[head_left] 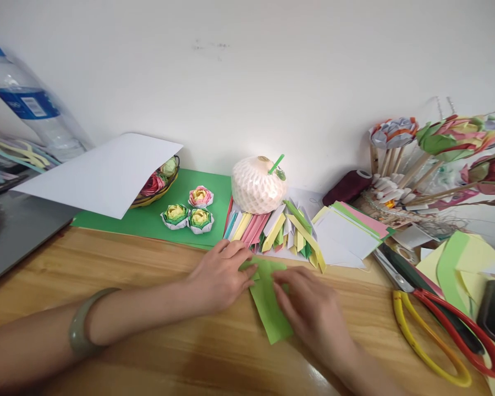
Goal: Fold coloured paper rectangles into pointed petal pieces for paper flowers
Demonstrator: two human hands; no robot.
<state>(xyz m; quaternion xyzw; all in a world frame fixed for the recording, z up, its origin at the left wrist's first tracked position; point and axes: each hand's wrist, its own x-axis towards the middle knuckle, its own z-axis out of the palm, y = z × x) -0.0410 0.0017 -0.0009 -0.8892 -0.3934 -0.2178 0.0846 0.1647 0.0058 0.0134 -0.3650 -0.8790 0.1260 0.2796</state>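
Note:
A light green sheet of paper [270,313] lies on the wooden table in front of me, with a small folded flap near its upper left. My left hand [223,275] rests at the paper's upper left, thumb and fingers closed on that edge. At the right edge, my right hand [313,308] has its fingers bent in and gripping the paper; it is slightly blurred. Just beyond the sheet lies a row of folded paper strips [253,228] in pink, yellow, green and white. Three folded paper flowers [201,219] sit on a green sheet [206,181] to the left.
A net-wrapped round object with a green straw [258,184] stands by the wall. Large scissors [408,286], stacked coloured paper [346,234], a thread spool [346,187] and paper flowers on sticks [454,137] are at right. A laptop [28,225], white sheet [107,170] and bottle [33,104] occupy the left.

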